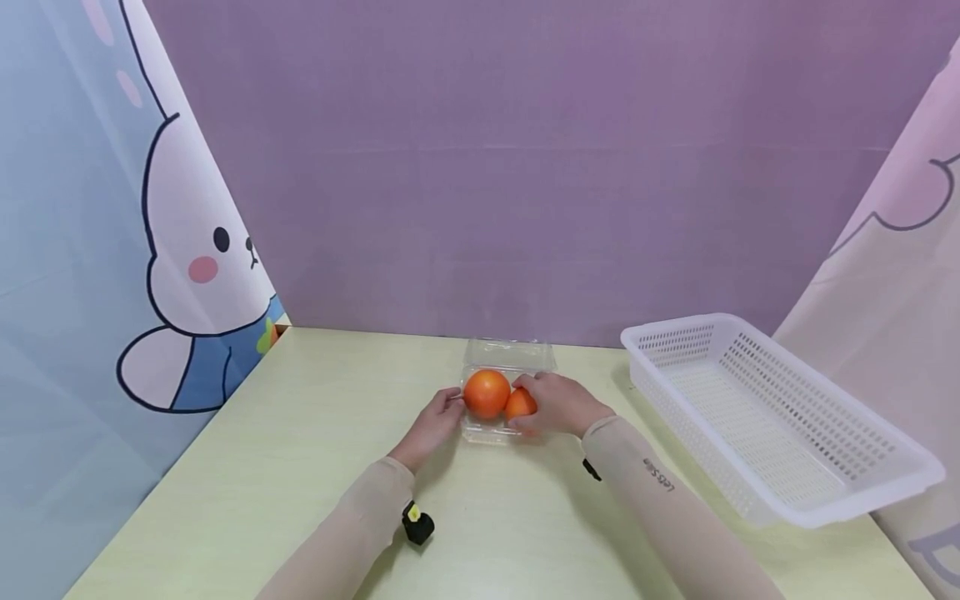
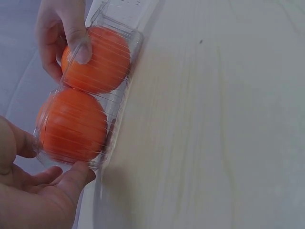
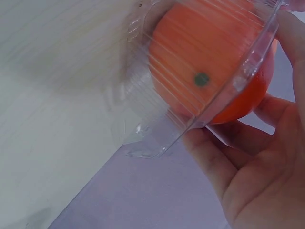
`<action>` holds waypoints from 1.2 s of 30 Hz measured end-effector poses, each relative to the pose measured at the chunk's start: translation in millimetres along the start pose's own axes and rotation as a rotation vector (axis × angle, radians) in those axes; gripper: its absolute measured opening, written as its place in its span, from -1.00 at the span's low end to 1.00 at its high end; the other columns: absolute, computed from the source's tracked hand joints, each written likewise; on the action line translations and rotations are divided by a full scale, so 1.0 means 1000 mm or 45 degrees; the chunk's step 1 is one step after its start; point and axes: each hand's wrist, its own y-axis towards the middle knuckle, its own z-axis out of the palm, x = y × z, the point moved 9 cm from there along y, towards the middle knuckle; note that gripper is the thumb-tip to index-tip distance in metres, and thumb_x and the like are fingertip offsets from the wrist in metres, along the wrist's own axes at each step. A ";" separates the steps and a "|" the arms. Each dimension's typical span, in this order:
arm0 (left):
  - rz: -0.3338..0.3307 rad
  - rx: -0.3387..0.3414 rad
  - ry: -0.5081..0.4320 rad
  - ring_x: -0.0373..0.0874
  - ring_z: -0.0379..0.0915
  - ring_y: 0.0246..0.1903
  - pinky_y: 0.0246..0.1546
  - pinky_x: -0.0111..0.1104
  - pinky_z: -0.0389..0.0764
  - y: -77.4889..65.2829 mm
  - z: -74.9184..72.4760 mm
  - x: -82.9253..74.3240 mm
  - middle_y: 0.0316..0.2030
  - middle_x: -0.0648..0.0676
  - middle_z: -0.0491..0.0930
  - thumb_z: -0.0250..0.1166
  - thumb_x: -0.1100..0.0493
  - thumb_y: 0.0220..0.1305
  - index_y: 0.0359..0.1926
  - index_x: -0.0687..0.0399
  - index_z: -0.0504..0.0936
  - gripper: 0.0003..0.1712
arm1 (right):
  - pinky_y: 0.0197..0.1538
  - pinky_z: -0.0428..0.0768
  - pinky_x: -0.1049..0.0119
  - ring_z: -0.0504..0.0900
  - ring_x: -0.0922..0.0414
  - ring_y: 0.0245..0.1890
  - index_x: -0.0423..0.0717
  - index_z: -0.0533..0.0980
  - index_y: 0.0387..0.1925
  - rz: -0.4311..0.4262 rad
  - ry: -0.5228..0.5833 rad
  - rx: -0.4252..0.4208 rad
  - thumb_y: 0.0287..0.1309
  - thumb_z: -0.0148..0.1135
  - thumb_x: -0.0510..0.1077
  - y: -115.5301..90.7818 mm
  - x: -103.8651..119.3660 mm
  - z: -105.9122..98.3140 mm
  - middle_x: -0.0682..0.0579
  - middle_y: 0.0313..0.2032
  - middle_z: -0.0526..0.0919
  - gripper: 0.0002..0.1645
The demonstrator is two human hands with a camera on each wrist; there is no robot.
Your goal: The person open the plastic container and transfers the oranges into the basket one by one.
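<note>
A clear plastic clamshell box (image 1: 486, 436) lies on the table with its lid (image 1: 510, 354) folded back toward the wall. Two oranges sit side by side in it, the left orange (image 1: 487, 392) and the right orange (image 1: 519, 404). My left hand (image 1: 435, 427) pinches the box's left end, thumb and fingers at its wall in the left wrist view. Around the right orange curl the fingers and thumb of my right hand (image 1: 561, 405), from the right side. A green spot shows on that orange (image 3: 209, 57) through the ribbed plastic in the right wrist view.
To the right stands a white perforated plastic basket (image 1: 750, 433), reaching the table's right edge. A purple cloth (image 1: 525, 167) hangs behind the pale table (image 1: 480, 533). Printed curtains (image 1: 75, 250) hang at both sides.
</note>
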 end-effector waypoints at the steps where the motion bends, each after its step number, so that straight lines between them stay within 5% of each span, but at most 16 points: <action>1: -0.001 -0.002 -0.001 0.23 0.31 0.31 0.35 0.03 0.31 0.000 0.000 0.000 0.30 0.38 0.39 -0.01 0.13 0.56 0.37 0.38 0.30 -0.48 | -0.05 0.59 0.17 0.58 0.08 -0.17 0.00 0.57 0.10 -0.002 0.002 -0.002 0.02 0.48 0.22 0.000 0.000 0.000 0.01 -0.08 0.62 -0.34; 19: -0.004 -0.009 0.016 0.22 0.34 0.28 0.33 0.03 0.34 0.001 -0.001 0.000 0.28 0.37 0.42 -0.01 0.13 0.55 0.36 0.37 0.32 -0.49 | 0.02 0.59 0.11 0.59 0.03 -0.08 -0.02 0.54 0.16 -0.014 0.062 -0.022 0.04 0.49 0.20 -0.003 -0.002 -0.006 -0.07 0.04 0.61 -0.29; 36: -0.005 -0.006 0.034 0.23 0.32 0.30 0.34 0.03 0.33 0.002 -0.001 -0.002 0.29 0.39 0.40 -0.01 0.12 0.55 0.36 0.39 0.31 -0.47 | -0.11 0.61 0.17 0.59 0.07 -0.19 -0.04 0.50 0.24 -0.007 0.105 -0.073 0.06 0.47 0.22 -0.006 -0.006 -0.016 -0.04 -0.08 0.62 -0.22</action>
